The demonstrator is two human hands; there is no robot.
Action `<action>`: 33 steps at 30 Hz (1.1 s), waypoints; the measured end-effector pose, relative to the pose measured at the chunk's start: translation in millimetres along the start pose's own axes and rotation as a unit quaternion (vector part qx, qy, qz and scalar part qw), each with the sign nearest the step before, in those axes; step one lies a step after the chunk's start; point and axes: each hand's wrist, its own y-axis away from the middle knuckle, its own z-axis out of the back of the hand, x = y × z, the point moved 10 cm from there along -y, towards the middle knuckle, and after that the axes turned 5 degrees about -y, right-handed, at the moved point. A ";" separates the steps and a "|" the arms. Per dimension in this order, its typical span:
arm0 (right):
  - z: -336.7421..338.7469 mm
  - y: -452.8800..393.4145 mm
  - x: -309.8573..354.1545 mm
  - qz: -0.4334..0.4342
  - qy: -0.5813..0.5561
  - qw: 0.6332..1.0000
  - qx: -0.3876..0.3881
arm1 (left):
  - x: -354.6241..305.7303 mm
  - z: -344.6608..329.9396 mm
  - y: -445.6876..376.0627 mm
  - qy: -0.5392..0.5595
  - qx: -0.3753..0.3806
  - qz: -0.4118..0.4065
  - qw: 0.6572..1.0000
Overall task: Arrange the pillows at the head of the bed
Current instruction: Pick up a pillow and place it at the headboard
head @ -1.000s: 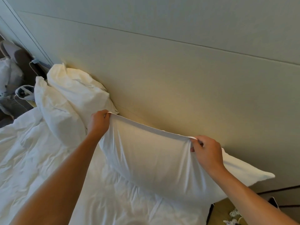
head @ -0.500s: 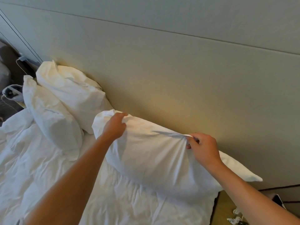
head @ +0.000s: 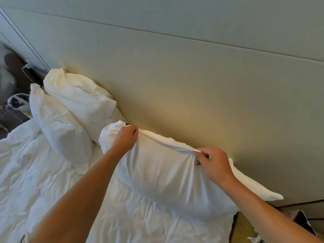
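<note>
A white pillow (head: 163,174) leans against the padded headboard (head: 192,95) at the bed's right side. My left hand (head: 125,139) pinches its top edge near the left corner, and my right hand (head: 213,163) pinches the same edge further right, so the cloth is pulled taut between them. Two more white pillows stand to the left: one (head: 80,102) against the headboard, the other (head: 59,130) leaning in front of it.
A rumpled white duvet (head: 35,172) covers the bed. A wooden nightstand (head: 245,230) with a dark tablet (head: 303,220) and white crumpled bits stands at the lower right. At the far left are cables (head: 26,74) and dark furniture beside the bed.
The pillow has been lowered against the headboard and its left corner now sticks out past my left hand. Both hands keep their pinch on the top edge and have sunk slightly.
</note>
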 end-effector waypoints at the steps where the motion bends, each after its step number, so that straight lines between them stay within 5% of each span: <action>1: -4.6 -1.8 6.9 0.005 -0.002 1.000 0.006 | 7.5 10.8 -0.9 0.005 -0.013 0.010 1.000; 9: -10.2 -23.2 61.7 0.060 -0.023 0.998 -0.004 | 31.0 77.2 -19.0 0.059 -0.087 0.034 0.994; 16: 7.8 -64.0 59.8 0.015 -0.075 0.995 -0.070 | 0.4 104.1 -54.9 0.091 -0.182 0.044 0.978; 20: -0.5 -92.2 20.0 -0.019 0.021 0.997 -0.066 | -27.9 21.7 -53.8 0.128 -0.085 0.064 0.986; 25: -32.5 -74.1 -45.0 -0.009 0.251 0.966 0.055 | -33.7 -113.8 9.4 0.142 0.084 0.137 0.977; 33: -12.7 -38.3 -117.1 -0.048 0.350 0.933 0.060 | -57.0 -193.0 91.5 0.202 0.138 0.232 0.942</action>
